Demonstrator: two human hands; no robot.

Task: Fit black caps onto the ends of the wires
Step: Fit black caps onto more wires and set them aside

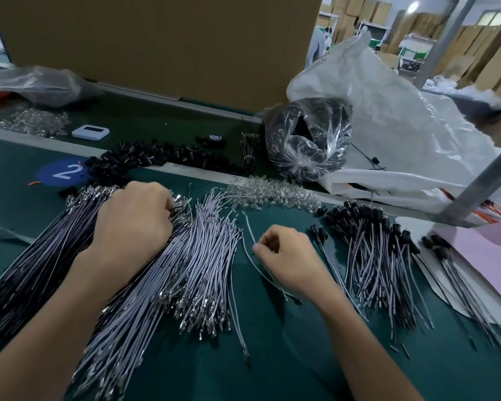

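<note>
Head view: right hand (287, 261) pinches one wire (250, 231), left hand (133, 218) curls into the bare wires (191, 270) (grasp hidden), capped wires (368, 250) fewer than those left.

There is one camera. It sits on the person's head and looks forward and down at the green table (287, 357). It is close. The left hand (133, 215) and right hand (287, 256) are just below it among the wires (203, 256). The wide view also catches the cardboard wall (156, 39) behind and a storeroom at the top right.
</note>
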